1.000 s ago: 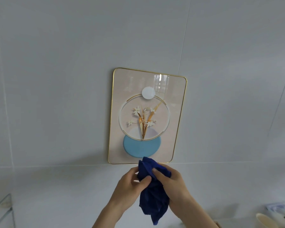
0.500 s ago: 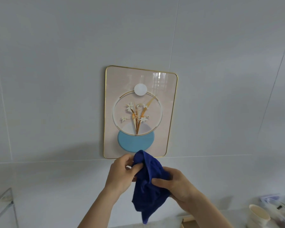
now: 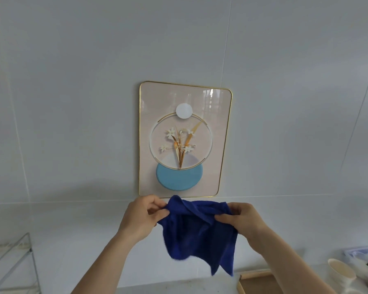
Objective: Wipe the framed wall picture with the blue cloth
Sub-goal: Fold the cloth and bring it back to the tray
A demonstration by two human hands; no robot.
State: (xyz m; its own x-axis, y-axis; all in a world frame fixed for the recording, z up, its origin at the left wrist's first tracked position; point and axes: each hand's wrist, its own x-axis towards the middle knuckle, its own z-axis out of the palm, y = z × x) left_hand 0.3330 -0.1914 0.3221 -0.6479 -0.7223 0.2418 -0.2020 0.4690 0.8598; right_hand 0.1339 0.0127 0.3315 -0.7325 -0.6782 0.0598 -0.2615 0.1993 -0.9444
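A gold-framed picture (image 3: 184, 139) of white flowers over a light blue disc hangs on the grey tiled wall. Just below its bottom edge I hold the dark blue cloth (image 3: 198, 234) spread out in the air. My left hand (image 3: 143, 216) pinches the cloth's upper left corner. My right hand (image 3: 241, 219) pinches its upper right edge. The cloth hangs loosely between them and does not touch the picture.
A clear glass shelf or rack (image 3: 11, 264) stands at the lower left. At the lower right are a wooden tray (image 3: 257, 282), a cream cup (image 3: 341, 272) and a clear plastic box (image 3: 361, 255) on a counter.
The cloth was bunched between both hands; my hands have moved apart and stretched it open. The view has shifted, so the picture sits slightly right and higher.
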